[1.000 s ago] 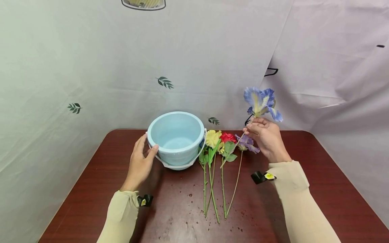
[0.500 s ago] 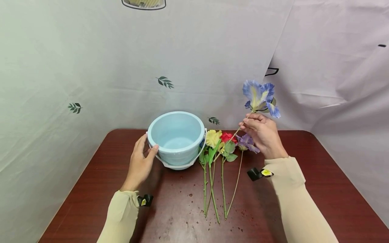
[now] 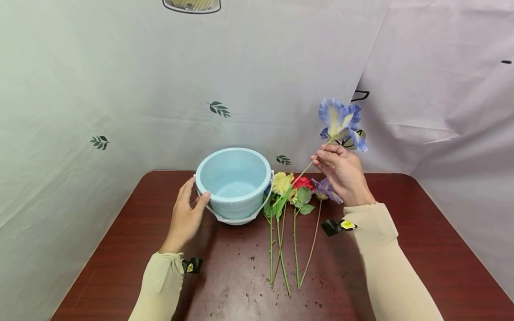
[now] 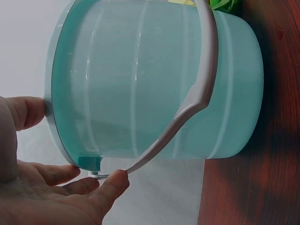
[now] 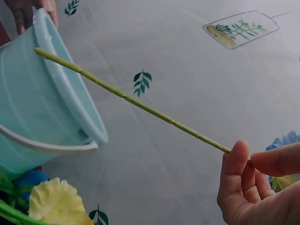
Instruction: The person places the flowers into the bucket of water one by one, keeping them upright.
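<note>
A light blue bucket (image 3: 237,206) stands on the table, its white handle (image 4: 161,140) hanging down. My left hand (image 3: 186,216) holds it at the left of the rim, thumb in front and fingers along the outside near the handle joint. Thumb and fingers of my right hand (image 3: 341,171) pinch an artificial iris (image 3: 337,120) high on its stem (image 5: 140,105), just below the blue-and-yellow bloom. The stem slants down and left in the head view, its lower part passing over the other flowers. In the right wrist view the stem's tip overlaps the bucket's rim.
Right of the bucket lie several artificial flowers: a yellow one (image 3: 283,183), a red one (image 3: 303,183) and a purple one (image 3: 325,189), stems toward the front. Water drops (image 3: 252,258) dot the brown table (image 3: 144,214). A pale printed cloth (image 3: 160,89) hangs behind.
My right hand has moved up and left with the iris, and its stem's lower end has swung left toward the bucket. The left hand and bucket have kept their place.
</note>
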Demonstrator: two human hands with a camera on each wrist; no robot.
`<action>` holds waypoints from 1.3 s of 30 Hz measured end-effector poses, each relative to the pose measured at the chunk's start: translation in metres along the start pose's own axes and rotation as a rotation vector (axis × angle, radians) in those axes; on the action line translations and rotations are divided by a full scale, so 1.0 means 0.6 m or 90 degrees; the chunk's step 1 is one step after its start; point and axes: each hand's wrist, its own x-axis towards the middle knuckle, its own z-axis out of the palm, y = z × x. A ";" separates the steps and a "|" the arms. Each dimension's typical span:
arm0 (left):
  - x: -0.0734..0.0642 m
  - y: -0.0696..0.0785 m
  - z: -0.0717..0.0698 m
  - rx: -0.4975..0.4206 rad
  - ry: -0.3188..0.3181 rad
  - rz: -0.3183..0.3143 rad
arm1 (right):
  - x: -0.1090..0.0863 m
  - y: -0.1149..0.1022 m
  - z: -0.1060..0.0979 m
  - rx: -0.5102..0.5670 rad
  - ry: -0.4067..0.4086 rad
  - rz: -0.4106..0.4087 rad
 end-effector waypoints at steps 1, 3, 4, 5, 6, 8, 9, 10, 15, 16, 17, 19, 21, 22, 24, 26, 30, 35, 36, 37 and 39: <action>0.000 0.000 0.000 0.000 0.000 0.000 | 0.001 0.000 0.002 0.004 -0.001 -0.001; -0.001 0.000 0.000 -0.001 -0.001 -0.001 | 0.002 -0.001 0.007 0.016 -0.004 -0.002; -0.001 0.000 -0.001 -0.001 -0.002 -0.002 | 0.002 -0.002 0.010 0.022 -0.004 -0.004; -0.001 0.000 -0.001 0.001 -0.002 -0.003 | 0.003 -0.002 0.014 0.023 -0.004 -0.007; -0.001 0.000 -0.001 0.001 -0.002 -0.005 | 0.003 -0.002 0.017 0.026 -0.003 -0.010; -0.002 0.000 -0.001 0.002 -0.003 -0.007 | 0.005 -0.001 0.024 0.034 -0.003 -0.015; -0.002 0.000 -0.001 0.002 -0.002 -0.008 | 0.006 -0.001 0.027 0.041 -0.002 -0.017; -0.002 0.000 -0.002 0.002 -0.002 -0.009 | 0.007 -0.001 0.031 0.046 -0.001 -0.019; -0.003 0.000 -0.002 -0.002 -0.003 -0.010 | 0.009 0.001 0.043 0.078 0.006 -0.027; -0.003 0.000 -0.002 -0.003 -0.004 -0.010 | 0.009 0.001 0.044 0.079 0.006 -0.030; -0.004 0.000 -0.002 -0.002 -0.005 -0.010 | 0.008 0.002 0.046 0.082 0.005 -0.033; -0.004 0.000 -0.003 -0.001 -0.007 -0.011 | 0.008 0.004 0.048 0.086 -0.001 -0.039; -0.004 0.000 -0.003 0.000 -0.007 -0.011 | 0.009 0.007 0.050 0.089 -0.011 -0.044; -0.003 -0.001 -0.002 0.000 -0.006 -0.010 | 0.010 0.009 0.051 0.085 -0.015 -0.047; -0.002 -0.002 -0.002 0.000 -0.004 -0.008 | 0.012 0.013 0.054 0.072 -0.022 -0.052; -0.002 -0.002 -0.002 0.000 -0.003 -0.006 | 0.015 0.020 0.056 0.065 -0.029 -0.055; -0.002 -0.001 -0.001 0.000 -0.002 -0.003 | 0.020 0.037 0.059 0.033 -0.030 -0.062; -0.001 -0.001 -0.001 -0.001 -0.001 -0.004 | 0.024 0.059 0.061 -0.021 -0.026 -0.056; -0.001 -0.001 -0.001 -0.001 -0.001 -0.005 | 0.025 0.063 0.061 -0.032 -0.025 -0.054; -0.001 -0.001 0.000 -0.001 -0.001 -0.005 | 0.026 0.067 0.061 -0.043 -0.024 -0.052; -0.001 0.000 0.000 -0.001 -0.001 -0.005 | 0.027 0.076 0.062 -0.056 -0.022 -0.045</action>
